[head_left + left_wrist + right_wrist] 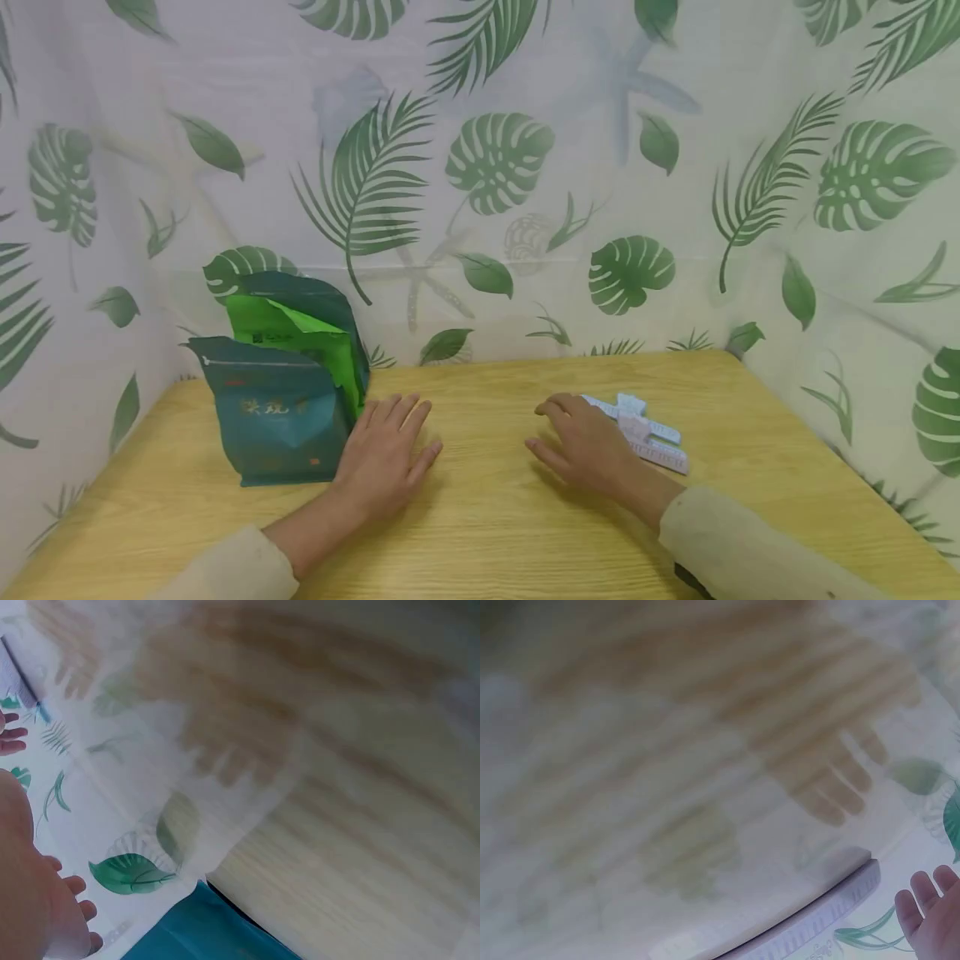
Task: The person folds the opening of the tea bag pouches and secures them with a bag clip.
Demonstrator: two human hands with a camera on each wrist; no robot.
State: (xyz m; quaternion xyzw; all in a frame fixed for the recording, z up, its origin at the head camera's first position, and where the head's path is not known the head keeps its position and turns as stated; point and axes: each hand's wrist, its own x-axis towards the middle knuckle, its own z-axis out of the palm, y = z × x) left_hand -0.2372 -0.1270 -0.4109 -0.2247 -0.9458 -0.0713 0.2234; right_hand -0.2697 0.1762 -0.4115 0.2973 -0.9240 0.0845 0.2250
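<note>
My left hand (pixel 386 454) rests palm down on the table with relaxed fingers, right beside a teal stand-up pouch (pixel 277 425) with gold lettering. Behind that pouch a bright green bag (pixel 288 321) shows, and a dark teal pouch (pixel 307 287) rises at the back. My right hand (pixel 588 442) lies on the table, fingers loosely bent and holding nothing. Just past it are two slim plastic strips with ruler-like marks, a pale blue strip (pixel 666 431) and a pale lilac strip (pixel 660 457), each with a wider middle piece. The right hand partly hides them. The left wrist view catches a teal pouch's edge (pixel 210 930).
The wood-grain table (pixel 480 533) fills the lower part of the head view. A leaf-patterned sheet (pixel 555 317) hangs behind it and along both sides. In the right wrist view, a pale strip (pixel 817 915) lies close to the fingers.
</note>
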